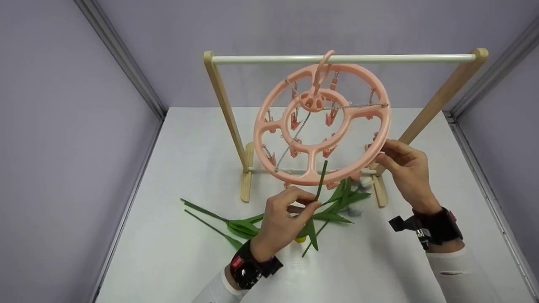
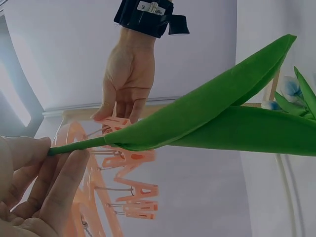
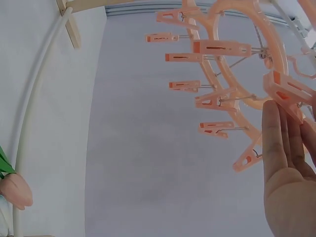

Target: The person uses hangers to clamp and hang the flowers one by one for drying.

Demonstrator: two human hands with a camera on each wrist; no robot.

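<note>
Head view — left hand (image 1: 281, 221) pinching green flower stem (image 1: 321, 181) near its cut end, stem upright, tip just under lower rim of pink peg hanger (image 1: 322, 124); rest of flower trailing down toward tabletop (image 1: 177, 252). Right hand (image 1: 405, 170) at hanger's right rim, fingers closed on a peg there; well right of stem.

Left wrist view — stem (image 2: 79, 144) clamped between thumb and fingers (image 2: 61, 185), long axis running away rightward into broad leaf (image 2: 217, 118); pegs (image 2: 133, 190) close behind.

Right wrist view — fingers (image 3: 279, 136) against a peg (image 3: 286, 91) on hanger rim.
</note>
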